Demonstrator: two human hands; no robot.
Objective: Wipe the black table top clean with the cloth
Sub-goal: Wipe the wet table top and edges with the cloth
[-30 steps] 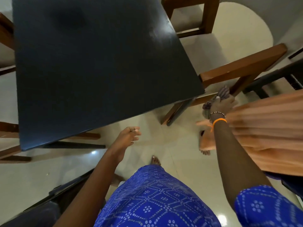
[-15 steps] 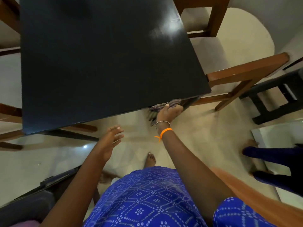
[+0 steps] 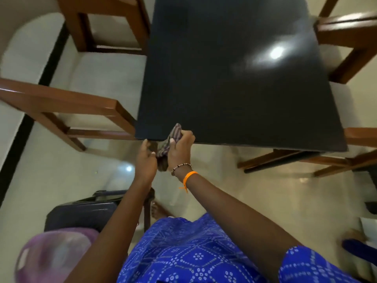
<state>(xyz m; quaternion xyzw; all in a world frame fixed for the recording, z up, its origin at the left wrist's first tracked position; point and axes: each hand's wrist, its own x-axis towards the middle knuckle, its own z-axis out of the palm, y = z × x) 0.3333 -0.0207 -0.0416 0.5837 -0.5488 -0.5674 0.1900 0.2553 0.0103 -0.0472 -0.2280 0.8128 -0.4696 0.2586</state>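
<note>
From the head view I look down on the black tabletop (image 3: 234, 78), which fills the upper middle of the picture with a bright glare spot toward its far right. My right hand (image 3: 180, 149) sits at the near edge of the tabletop, close to its near left corner, its grip curled tight around the striped cloth (image 3: 170, 144). The cloth is bunched; its upper end lies over the tabletop edge and the rest hangs below the edge between my two hands. My left hand (image 3: 145, 160) is just beside the right one, below the edge, with the thumb touching the hanging part of the cloth; I cannot tell whether its grip pinches the cloth or only rests against it. On the right wrist I see a beaded bracelet (image 3: 181, 166) and an orange band (image 3: 188, 176). Wooden chairs (image 3: 67, 103) stand tucked along both sides of the tabletop on the pale glossy floor (image 3: 255, 197). A dark case (image 3: 81, 213) lies on the floor at lower left, with a blurred purple bag (image 3: 53, 256) near it. My blue patterned garment (image 3: 193, 252) fills the bottom.
</note>
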